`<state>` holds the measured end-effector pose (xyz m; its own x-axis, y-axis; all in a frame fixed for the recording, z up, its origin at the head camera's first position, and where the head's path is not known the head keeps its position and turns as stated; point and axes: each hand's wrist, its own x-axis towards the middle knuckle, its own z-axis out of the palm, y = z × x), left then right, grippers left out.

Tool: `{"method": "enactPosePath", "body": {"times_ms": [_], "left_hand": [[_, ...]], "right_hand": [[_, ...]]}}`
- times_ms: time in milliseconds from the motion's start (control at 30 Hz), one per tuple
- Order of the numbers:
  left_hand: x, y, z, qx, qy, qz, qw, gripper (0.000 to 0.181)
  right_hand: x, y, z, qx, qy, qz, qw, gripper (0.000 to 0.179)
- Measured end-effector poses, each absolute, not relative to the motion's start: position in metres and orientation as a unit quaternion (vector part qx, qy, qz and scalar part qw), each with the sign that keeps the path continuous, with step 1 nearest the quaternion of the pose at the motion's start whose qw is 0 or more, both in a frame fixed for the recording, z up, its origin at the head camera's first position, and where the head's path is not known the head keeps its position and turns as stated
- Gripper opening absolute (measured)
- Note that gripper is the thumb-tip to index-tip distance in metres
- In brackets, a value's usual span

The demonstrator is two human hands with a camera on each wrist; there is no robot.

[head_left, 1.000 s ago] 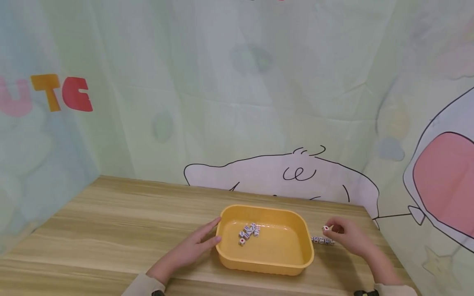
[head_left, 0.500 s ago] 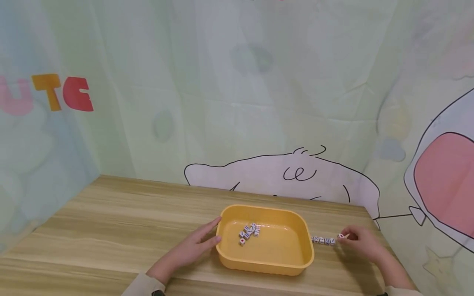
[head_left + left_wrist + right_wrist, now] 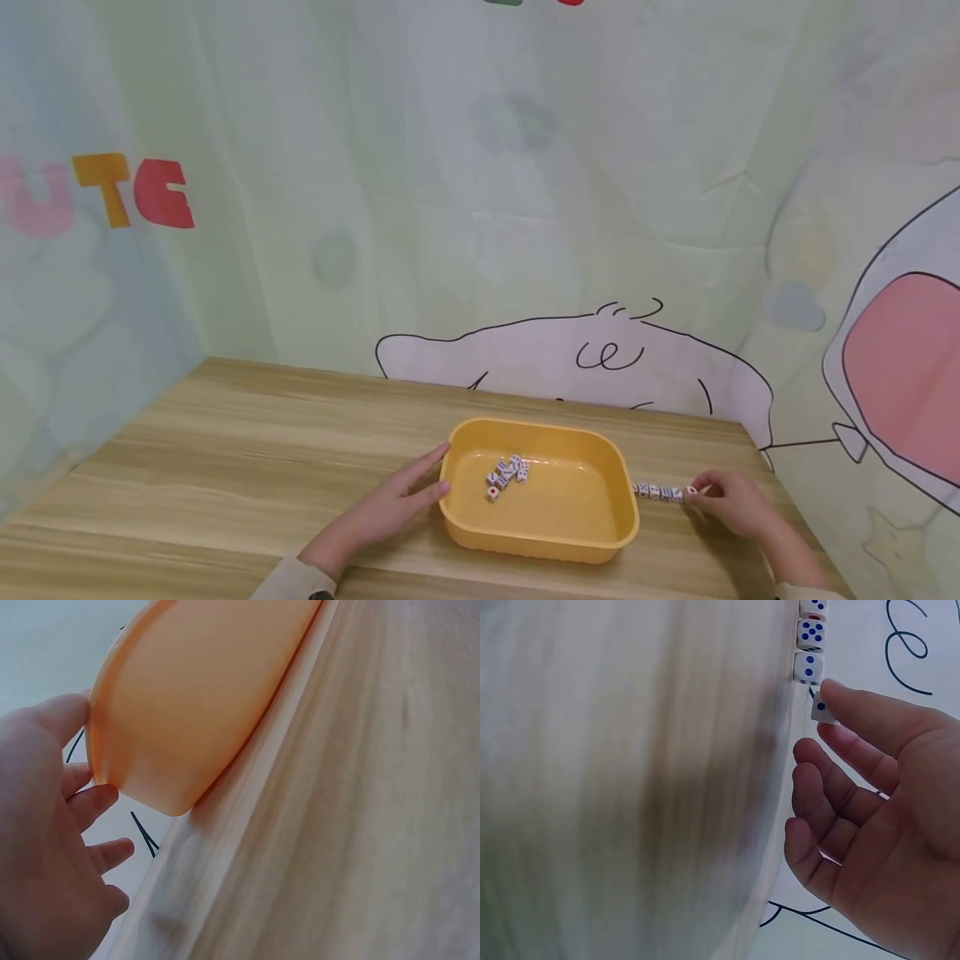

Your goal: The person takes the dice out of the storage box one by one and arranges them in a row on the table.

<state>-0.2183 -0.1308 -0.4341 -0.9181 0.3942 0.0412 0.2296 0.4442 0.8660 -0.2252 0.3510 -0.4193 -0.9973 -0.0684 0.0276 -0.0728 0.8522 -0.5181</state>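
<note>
My right hand (image 3: 738, 502) pinches a white die (image 3: 823, 707) between thumb and index finger, its other fingers loosely bent. In the head view that die shows a red dot on top, right at the right end of a row of dice (image 3: 656, 492) on the table. My left hand (image 3: 386, 508) rests thumb and fingertips against the left rim of a yellow plastic basin (image 3: 555, 546); in the left wrist view its fingers (image 3: 94, 804) are relaxed along the basin's edge. Inside the basin, several white dice (image 3: 504, 477) lie in a loose cluster left of its middle.
The wood-grain table (image 3: 247, 467) reaches back to a printed cloth backdrop (image 3: 480, 208) with a cartoon drawing. The dice row starts right beside the basin's right wall. The table's right edge runs close to the right forearm.
My right hand has carried the die from above the row rightward and down to the row's right end. The left hand and the basin have stayed in place.
</note>
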Motion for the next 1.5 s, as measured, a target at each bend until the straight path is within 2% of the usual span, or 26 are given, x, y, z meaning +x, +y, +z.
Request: {"method": "enactPosePath", "body": {"times_ms": [633,900,1333,1500], "left_hand": [[-0.218,-0.133,-0.436,0.197,0.845,0.491,0.078,0.063],[-0.216,-0.131,-0.434,0.197,0.844,0.493,0.080,0.063],[-0.217,-0.131,-0.434,0.191,0.841,0.500,0.081,0.063],[-0.217,-0.131,-0.434,0.193,0.839,0.502,0.082,0.063]], "right_hand": [[-0.226,0.345,-0.421,0.039,-0.964,0.261,0.006,0.013],[-0.225,0.346,-0.417,0.023,-0.964,0.266,-0.007,0.022],[-0.221,0.320,-0.376,0.050,-0.961,0.271,0.011,0.036],[-0.219,0.299,-0.367,0.075,-0.959,0.272,0.018,0.036]]}}
